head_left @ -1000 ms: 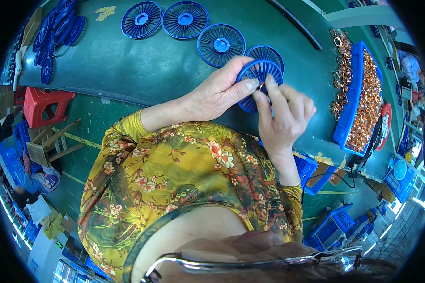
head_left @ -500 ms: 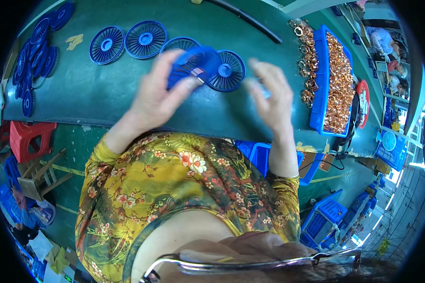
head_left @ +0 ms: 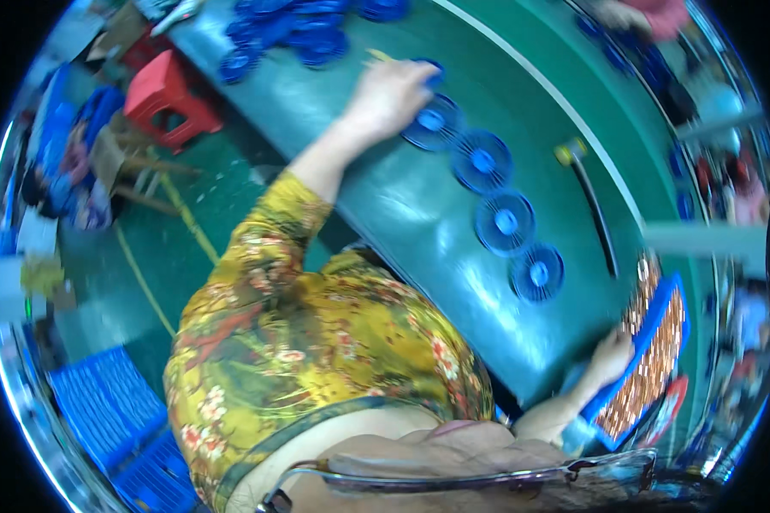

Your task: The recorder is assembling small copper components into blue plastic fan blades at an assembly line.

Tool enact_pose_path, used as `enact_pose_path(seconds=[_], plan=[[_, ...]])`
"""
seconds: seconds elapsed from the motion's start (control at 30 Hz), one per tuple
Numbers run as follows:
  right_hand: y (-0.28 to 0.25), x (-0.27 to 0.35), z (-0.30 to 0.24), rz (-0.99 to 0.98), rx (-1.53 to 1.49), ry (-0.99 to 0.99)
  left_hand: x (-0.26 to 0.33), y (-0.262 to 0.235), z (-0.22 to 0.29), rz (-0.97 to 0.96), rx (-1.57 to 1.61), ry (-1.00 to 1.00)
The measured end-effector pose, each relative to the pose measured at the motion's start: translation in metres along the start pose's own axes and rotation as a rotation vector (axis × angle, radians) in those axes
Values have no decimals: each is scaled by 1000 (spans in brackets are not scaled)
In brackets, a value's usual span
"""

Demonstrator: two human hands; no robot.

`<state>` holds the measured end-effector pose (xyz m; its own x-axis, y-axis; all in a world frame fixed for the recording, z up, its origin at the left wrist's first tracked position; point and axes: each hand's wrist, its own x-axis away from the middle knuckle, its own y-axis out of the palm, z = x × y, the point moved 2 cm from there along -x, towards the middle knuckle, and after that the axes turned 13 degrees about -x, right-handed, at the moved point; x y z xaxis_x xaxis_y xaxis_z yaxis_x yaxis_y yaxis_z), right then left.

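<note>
At the far side of the table, my left hand (head_left: 390, 99) is closed on the edge of a blue spoked fan guard (head_left: 431, 72), mostly hidden behind the fingers. From there several more round fan guards (head_left: 482, 161) lie in a slanting row toward the right, each with a solid hub. My right hand (head_left: 613, 356) reaches to loose copper-coloured rings (head_left: 642, 295) beside a long blue tray (head_left: 629, 376) filled with more rings. Its fingers look bunched at the rings; blur hides what they hold, if anything.
A black-handled hammer (head_left: 597, 205) lies beyond the row. Blue guards (head_left: 295, 30) are heaped at the far left. A red stool (head_left: 169, 103) and a wooden stool (head_left: 128, 158) stand on the floor at left. Blue crates (head_left: 115, 410) sit at lower left.
The view has swung left. My left hand has carried a fan guard out to the row's left end. My right hand has gone from beside the row to the rings by the tray.
</note>
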<state>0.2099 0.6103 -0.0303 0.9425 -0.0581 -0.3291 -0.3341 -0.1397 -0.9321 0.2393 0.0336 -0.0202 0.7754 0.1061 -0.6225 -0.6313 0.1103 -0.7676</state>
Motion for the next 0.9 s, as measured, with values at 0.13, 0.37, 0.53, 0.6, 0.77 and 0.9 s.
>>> enact_pose_path(seconds=[0.13, 0.37, 0.53, 0.6, 0.77, 0.9], plan=[[-4, 6, 5, 112, -141, -178, 7, -18, -11, 104, 61, -87], [-7, 18, -53, -100, -381, -147, 49, -55, -145, 341, -567, -582], [-18, 29, -67, 53, -125, -77, 66, -64, -215, 50, -693, -842], [-14, 35, -65, -29, -234, -93, 75, -65, -238, -119, -648, -838], [-13, 30, -80, -75, -189, -6, 91, -73, -246, -50, -695, -868], [-14, 36, -88, 40, -329, -30, 90, -78, -239, 315, -421, -872]])
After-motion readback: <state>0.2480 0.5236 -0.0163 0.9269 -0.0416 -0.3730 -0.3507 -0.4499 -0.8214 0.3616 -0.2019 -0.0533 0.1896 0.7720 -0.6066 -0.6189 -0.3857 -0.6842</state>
